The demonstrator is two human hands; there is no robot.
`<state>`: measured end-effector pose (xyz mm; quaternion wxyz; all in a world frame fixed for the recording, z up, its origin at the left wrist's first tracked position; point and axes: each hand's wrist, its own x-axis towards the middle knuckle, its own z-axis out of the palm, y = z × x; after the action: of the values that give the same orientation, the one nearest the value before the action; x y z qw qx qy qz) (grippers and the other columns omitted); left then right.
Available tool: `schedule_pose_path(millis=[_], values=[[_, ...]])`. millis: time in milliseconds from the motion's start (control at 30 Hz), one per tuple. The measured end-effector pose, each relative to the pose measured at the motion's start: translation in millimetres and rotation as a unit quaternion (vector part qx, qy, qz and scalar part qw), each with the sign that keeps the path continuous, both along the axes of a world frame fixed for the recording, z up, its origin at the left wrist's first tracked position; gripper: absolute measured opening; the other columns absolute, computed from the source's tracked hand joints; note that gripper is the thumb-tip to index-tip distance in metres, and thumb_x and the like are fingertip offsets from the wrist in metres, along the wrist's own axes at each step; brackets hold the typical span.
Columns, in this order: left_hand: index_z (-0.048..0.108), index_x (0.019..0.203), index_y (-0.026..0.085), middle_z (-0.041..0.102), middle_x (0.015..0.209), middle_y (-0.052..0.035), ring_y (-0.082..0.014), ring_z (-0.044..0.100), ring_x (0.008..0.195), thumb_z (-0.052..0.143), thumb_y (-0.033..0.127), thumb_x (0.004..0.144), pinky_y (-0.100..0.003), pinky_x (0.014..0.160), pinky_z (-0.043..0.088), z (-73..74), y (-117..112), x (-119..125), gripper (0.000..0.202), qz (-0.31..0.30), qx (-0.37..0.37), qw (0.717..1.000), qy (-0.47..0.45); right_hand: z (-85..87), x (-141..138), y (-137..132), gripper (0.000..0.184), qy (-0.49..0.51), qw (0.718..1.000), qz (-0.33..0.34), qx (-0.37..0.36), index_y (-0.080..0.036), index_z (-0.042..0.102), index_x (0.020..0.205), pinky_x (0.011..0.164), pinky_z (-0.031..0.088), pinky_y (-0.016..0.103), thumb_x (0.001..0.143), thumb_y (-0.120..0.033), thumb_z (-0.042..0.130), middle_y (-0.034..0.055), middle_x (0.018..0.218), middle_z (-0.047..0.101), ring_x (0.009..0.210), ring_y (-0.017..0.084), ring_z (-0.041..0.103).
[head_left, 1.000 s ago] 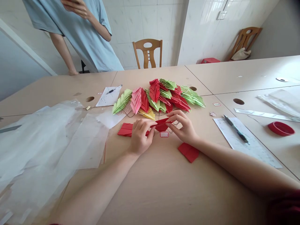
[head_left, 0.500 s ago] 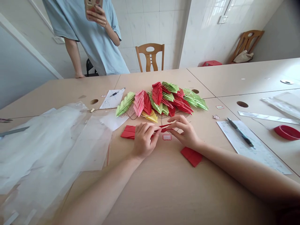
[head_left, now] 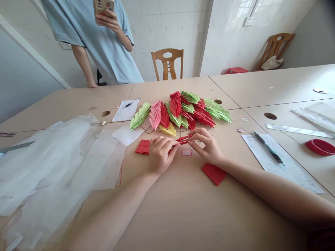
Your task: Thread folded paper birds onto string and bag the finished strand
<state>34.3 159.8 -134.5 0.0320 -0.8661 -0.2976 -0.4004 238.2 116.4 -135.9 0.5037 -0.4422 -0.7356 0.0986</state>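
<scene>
My left hand (head_left: 160, 153) and my right hand (head_left: 206, 144) pinch a folded red paper piece (head_left: 183, 139) between them, low over the wooden table (head_left: 183, 209). The paper is pressed almost flat. Just behind it lies a heap of folded red, green, pink and yellow paper leaves (head_left: 180, 111). A stack of red paper squares (head_left: 142, 147) sits left of my left hand. Another red folded square (head_left: 214, 173) lies beside my right wrist. A small red-edged label (head_left: 186, 152) lies under my fingers.
Clear plastic sheets (head_left: 52, 167) cover the left of the table. A paper with a pen (head_left: 269, 150), a ruler (head_left: 298, 130) and a red lid (head_left: 320, 147) are at right. Another person in a blue shirt (head_left: 104, 42) stands at the far edge holding a phone (head_left: 102, 7). Wooden chairs (head_left: 167, 62) stand behind.
My fingers have pressed the red paper piece flatter and narrower. The view shifted slightly, and the standing person has raised a phone.
</scene>
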Motion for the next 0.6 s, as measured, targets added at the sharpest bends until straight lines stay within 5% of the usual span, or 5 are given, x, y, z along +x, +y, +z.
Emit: schedule_pose_path(millis=[600], values=[[0.062,0.088,0.022,0.069,0.085,-0.0026,-0.0193,0.056,0.079,0.059,0.022,0.087,-0.035,0.076,0.037,-1.6,-11,5,0.003,0.013,0.0,1.0,-0.003,-4.5,-9,-7,0.013,-0.026,0.999,-0.012,0.029,-0.026,0.059,0.095,0.087,0.05,0.043,0.094,-0.017,0.05,0.008,0.112,0.052,0.105,0.023,0.055]])
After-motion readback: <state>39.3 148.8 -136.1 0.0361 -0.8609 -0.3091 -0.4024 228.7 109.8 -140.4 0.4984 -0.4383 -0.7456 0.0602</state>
